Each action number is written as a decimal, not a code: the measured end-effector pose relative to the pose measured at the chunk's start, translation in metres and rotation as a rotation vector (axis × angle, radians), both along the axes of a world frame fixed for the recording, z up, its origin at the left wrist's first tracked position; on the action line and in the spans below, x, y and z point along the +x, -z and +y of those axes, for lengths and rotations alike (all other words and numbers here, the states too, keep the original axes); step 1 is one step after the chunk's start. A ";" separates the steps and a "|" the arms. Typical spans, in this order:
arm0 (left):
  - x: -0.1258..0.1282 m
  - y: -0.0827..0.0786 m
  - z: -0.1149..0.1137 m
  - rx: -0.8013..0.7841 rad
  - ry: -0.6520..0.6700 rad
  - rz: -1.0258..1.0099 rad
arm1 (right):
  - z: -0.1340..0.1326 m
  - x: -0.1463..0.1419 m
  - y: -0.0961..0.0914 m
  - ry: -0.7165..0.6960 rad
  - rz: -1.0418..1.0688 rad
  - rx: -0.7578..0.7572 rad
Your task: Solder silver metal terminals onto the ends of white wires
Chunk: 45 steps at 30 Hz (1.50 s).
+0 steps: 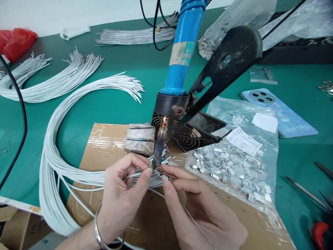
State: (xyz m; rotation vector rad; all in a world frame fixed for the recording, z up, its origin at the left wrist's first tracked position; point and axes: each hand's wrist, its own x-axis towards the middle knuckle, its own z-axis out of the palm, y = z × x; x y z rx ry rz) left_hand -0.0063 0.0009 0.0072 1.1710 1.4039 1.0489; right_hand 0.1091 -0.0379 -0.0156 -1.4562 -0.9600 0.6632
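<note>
A blue-handled soldering iron (177, 76) hangs tip-down in a black metal holder (222, 59). At its dark tip (159, 147) my two hands meet. My left hand (122, 198) is closed in a pinch on the end of a white wire (132, 176), just left of the tip. Close to the tip's right side, my right hand (200, 205) pinches a thin strand of solder wire (197, 225), which trails down across the palm. The exact contact at the tip is partly hidden by fingertips. Behind my left hand runs a thick bundle of white wires (50, 149).
Cardboard (106, 139) lies under the work, with a fibrous pad (140, 144) on it. Behind the iron stands a small black fan (187, 135). To the right are a bag of metal pieces (234, 170), a phone (288, 116) and tweezers (308, 192). More wire bundles (59, 81) lie left.
</note>
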 end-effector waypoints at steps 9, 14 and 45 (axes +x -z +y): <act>-0.003 0.002 -0.002 0.000 0.025 0.005 | 0.000 0.001 0.000 -0.021 -0.014 0.047; -0.003 0.002 -0.002 0.013 0.031 0.016 | 0.000 0.000 0.000 -0.014 -0.016 0.052; -0.004 0.004 0.000 0.066 0.030 0.032 | 0.002 0.001 0.005 -0.020 -0.015 0.077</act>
